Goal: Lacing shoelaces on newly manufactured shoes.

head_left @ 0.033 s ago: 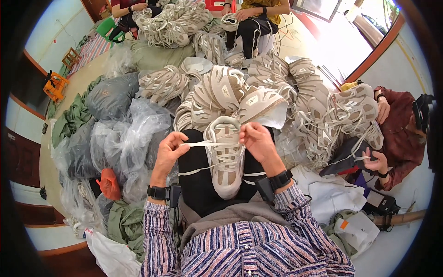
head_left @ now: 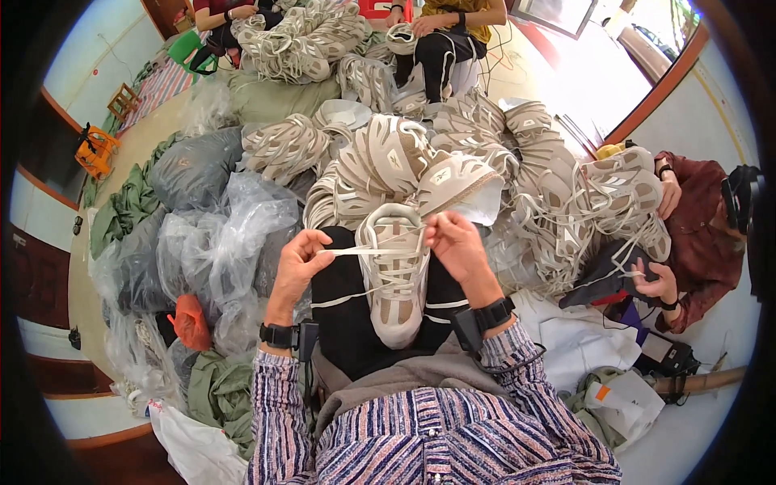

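A beige and white sneaker [head_left: 397, 311] stands between my knees, its toe toward me. White shoelaces [head_left: 356, 251] cross its tongue in several rows. Left of the shoe, my left hand [head_left: 302, 260] pinches a stretch of lace that runs taut across to the collar. Close beside the collar on the right, my right hand [head_left: 457, 246] is closed with thumb and fingertips together on a lace end. Another lace trails sideways over my black trousers [head_left: 339, 283].
Beyond my knees lies a heap of similar sneakers [head_left: 388, 166]. Clear plastic bags [head_left: 230, 234] and a green cloth [head_left: 222, 396] pile up at left. A co-worker in a dark red shirt [head_left: 703, 234] handles shoes at right; two more people sit at the far side.
My right hand has shifted very slightly to the right, and the shoe and left hand have barely moved.
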`<state>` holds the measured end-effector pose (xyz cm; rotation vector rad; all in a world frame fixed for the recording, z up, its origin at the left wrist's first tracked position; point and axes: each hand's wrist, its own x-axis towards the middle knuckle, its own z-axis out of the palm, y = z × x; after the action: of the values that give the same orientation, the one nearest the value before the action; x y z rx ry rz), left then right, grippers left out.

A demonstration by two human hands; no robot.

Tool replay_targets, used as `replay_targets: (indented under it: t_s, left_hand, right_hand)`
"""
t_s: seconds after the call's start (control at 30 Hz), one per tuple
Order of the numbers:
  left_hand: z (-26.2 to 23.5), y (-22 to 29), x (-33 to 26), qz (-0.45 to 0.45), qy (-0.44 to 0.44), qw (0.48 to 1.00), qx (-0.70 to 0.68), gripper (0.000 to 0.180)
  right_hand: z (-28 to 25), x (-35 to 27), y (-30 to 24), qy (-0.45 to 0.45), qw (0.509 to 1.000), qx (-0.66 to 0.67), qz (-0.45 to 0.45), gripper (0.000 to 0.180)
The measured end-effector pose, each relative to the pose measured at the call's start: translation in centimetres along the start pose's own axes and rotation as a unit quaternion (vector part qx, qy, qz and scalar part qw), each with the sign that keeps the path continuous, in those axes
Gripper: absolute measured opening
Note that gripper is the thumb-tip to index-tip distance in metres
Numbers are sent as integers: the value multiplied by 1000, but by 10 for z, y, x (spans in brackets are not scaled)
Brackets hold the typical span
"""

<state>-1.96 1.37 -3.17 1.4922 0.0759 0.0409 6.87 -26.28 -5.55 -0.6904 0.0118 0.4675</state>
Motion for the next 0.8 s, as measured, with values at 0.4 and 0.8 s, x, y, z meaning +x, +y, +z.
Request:
replay_targets:
  t_s: [0.4, 0.8]
  left_hand:
    - [27, 4, 15, 20, -60, 934, 353, 23]
    - [21, 2, 21, -33, -7, 988, 150, 12]
  right_hand:
    - [10, -18, -26, 75, 828, -546, -99, 9]
    - [16, -22, -21, 26, 663, -733, -146, 22]
